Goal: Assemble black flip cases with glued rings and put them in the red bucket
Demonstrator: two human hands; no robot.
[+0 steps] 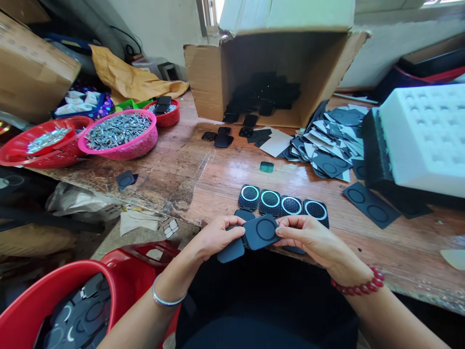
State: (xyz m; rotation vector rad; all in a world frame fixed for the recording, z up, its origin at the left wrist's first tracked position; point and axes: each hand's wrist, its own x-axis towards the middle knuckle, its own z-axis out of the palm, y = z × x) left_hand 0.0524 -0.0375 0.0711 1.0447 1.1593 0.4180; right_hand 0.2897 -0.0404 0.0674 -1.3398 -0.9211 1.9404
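Note:
Both hands hold a dark folding pad assembly (256, 234) at the table's near edge. My left hand (217, 236) grips its left side, thumb on top, fingers curled under the lower square panel. My right hand (307, 234) pinches the right side of the panel with the round ring mark. Just beyond the hands, a row of several black square parts with white rings (283, 203) lies on the wooden table (232, 169).
An open cardboard box (269, 72) with black parts stands at the back. A pile of black and white sheets (332, 140) and a white foam block (425, 133) lie right. Pink (121, 133) and red baskets (39, 145) of metal parts sit left. A red bucket (54, 300) is at lower left.

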